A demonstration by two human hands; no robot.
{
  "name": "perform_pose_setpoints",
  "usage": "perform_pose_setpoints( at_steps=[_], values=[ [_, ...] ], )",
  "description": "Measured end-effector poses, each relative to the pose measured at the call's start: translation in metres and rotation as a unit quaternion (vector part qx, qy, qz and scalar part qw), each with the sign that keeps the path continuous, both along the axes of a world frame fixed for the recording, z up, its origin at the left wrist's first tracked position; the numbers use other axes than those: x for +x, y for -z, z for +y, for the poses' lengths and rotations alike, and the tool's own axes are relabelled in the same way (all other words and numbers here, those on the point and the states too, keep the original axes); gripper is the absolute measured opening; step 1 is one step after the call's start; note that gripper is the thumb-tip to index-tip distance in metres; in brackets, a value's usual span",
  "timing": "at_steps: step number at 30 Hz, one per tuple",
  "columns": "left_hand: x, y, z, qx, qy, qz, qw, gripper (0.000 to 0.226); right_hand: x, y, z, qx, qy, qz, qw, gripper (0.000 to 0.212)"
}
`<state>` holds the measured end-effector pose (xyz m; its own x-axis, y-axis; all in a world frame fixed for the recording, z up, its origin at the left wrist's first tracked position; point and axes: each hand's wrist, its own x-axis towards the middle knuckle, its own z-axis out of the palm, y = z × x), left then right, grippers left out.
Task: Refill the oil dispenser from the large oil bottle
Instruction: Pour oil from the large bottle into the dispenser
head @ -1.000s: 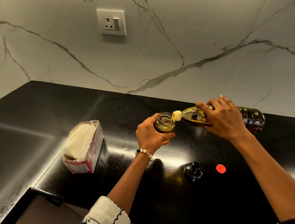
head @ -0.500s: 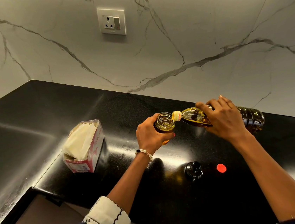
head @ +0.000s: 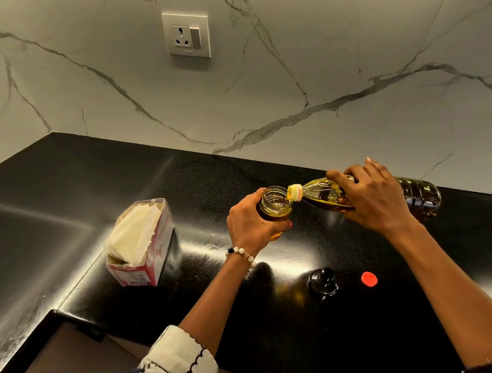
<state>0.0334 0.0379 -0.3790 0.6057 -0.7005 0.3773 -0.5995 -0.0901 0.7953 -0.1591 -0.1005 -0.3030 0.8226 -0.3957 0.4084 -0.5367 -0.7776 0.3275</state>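
My left hand (head: 247, 224) grips the small glass oil dispenser (head: 275, 204), held above the black counter with its mouth uncapped. My right hand (head: 373, 196) holds the large clear oil bottle (head: 417, 194) tipped almost flat, its yellow neck (head: 295, 193) resting at the dispenser's rim. Golden oil sits in the bottle's shoulder and in the dispenser. The dispenser's dark lid (head: 323, 280) and a red bottle cap (head: 369, 278) lie on the counter in front of my hands.
An opened pink-and-white tissue box (head: 141, 244) stands to the left on the black counter (head: 59, 226). A marble wall with a power socket (head: 186, 35) runs behind. The counter's front edge drops off at lower left.
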Motion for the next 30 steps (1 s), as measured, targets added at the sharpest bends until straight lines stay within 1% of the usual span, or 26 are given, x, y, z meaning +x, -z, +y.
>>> perform_pose_setpoints(
  at_steps=[7, 30],
  values=[
    [-0.0009, -0.0014, 0.0018, -0.005, 0.003, -0.001, 1.0, 0.072, -0.0002, -0.0003, 0.0005, -0.002, 0.003, 0.004, 1.0, 0.1],
    [0.0015, -0.003, 0.0029, 0.001, 0.004, 0.005, 1.0, 0.075, 0.0016, -0.0016, 0.0017, 0.001, -0.003, -0.002, 1.0, 0.099]
  ],
)
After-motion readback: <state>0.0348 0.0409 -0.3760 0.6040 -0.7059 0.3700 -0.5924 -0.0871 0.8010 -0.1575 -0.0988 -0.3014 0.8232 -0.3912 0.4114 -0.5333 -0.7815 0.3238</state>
